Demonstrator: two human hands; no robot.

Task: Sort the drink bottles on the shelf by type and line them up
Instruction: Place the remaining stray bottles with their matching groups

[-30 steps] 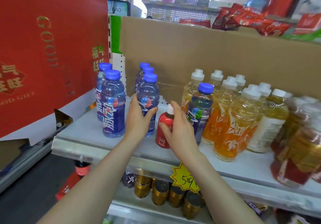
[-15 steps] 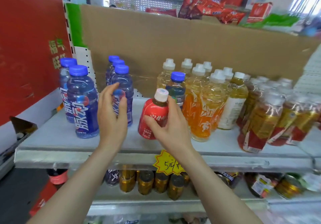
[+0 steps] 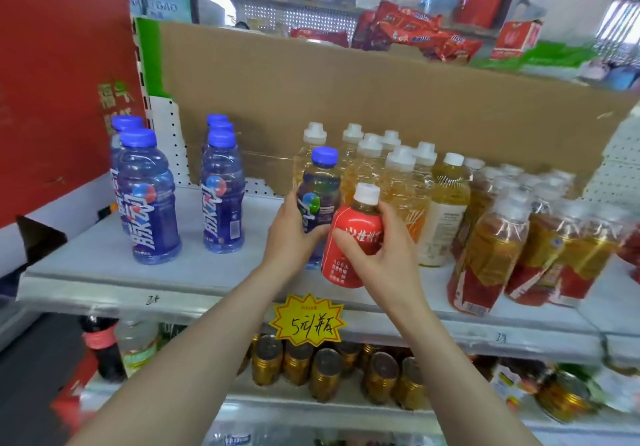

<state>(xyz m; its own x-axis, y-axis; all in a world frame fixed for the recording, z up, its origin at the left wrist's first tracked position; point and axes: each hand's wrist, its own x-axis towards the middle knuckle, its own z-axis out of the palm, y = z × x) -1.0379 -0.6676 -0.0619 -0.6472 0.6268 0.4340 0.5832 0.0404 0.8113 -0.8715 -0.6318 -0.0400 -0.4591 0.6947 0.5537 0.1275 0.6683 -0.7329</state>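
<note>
My right hand grips a small red bottle with a white cap, held tilted just above the grey shelf. My left hand is wrapped around a dark blue-capped bottle that stands in front of the yellow drinks. Two rows of blue bottles stand to the left: one row at the far left, another nearer the middle. Amber tea bottles with red labels fill the right side.
A cardboard sheet backs the shelf, with snack packs on top. A red gift box stands at the left. A yellow price tag hangs on the shelf edge. Gold-lidded cans sit on the shelf below.
My left hand left the middle row of blue bottles and moved right onto the dark blue-capped bottle. My right hand carried the red bottle to the right, in front of the yellow drinks.
</note>
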